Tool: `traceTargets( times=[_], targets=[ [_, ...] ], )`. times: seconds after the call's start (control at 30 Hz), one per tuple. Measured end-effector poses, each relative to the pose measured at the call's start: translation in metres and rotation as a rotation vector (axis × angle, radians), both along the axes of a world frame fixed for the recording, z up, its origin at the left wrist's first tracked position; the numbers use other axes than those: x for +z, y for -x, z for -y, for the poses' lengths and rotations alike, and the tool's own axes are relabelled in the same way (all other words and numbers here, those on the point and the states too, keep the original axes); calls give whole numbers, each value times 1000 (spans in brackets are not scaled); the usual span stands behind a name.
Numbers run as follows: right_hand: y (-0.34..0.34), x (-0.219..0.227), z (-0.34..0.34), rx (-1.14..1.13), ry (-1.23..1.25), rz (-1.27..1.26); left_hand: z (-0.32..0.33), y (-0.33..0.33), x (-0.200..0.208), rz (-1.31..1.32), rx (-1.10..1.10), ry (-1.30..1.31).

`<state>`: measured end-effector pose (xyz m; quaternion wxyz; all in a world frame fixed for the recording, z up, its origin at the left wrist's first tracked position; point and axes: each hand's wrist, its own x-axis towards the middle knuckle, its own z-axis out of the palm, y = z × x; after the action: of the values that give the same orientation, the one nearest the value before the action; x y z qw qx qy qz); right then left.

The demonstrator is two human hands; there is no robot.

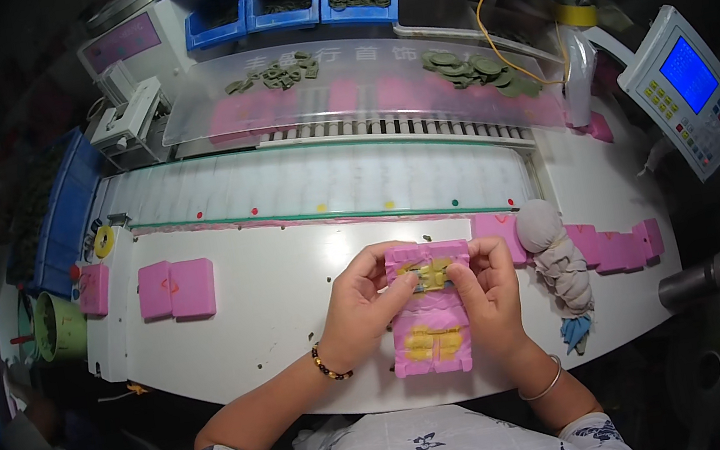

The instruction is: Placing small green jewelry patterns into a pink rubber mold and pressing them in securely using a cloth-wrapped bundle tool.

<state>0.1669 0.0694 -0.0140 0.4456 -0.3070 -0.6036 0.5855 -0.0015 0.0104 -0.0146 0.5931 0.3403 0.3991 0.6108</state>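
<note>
A pink rubber mould (pixel 429 313) is spread open over the front of the white table, its two halves one above the other. Both halves have yellow areas in the middle, the upper one partly covered by my thumbs. My left hand (pixel 361 305) grips the upper half by its left side, thumb pressed on the yellow area. On the opposite side my right hand (pixel 489 287) holds the same half, its thumb also on the yellow area. The fingers behind the mould are hidden.
Pink blocks (pixel 191 287) lie at the left, more (pixel 613 249) at the right. A cloth-wrapped bundle (pixel 559 259) sits beside my right hand. Behind is a long white bed (pixel 307 186) and a clear cover (pixel 366 83) with green pieces. A keypad display (pixel 687 88) stands right.
</note>
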Motion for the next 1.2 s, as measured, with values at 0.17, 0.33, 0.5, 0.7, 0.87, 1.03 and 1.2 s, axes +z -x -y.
traceTargets(
  times=[0.17, 0.33, 0.5, 0.7, 0.87, 1.03, 1.2],
  targets=[
    [-2, 2, 3, 24, 152, -103, -2, -13, -4, -54, 75, -47],
    [-5, 3, 0, 117, 364, -157, -1, -17, -1, -30, 117, -7],
    [-6, 1, 4, 52, 182, 15, 0, -20, 3, 25, 89, 41],
    [-4, 3, 7, 38, 190, -28, 2, -16, 4, -38, -1, -49],
    [-8, 6, 6, 110, 396, -154, 3, -13, 6, -107, -7, -31],
    [-15, 5, 6, 191, 548, -193, 3, -8, 10, 25, -17, 51],
    [-17, 3, 7, 165, 359, -83, 6, -10, 14, 39, -46, 17]
  ],
)
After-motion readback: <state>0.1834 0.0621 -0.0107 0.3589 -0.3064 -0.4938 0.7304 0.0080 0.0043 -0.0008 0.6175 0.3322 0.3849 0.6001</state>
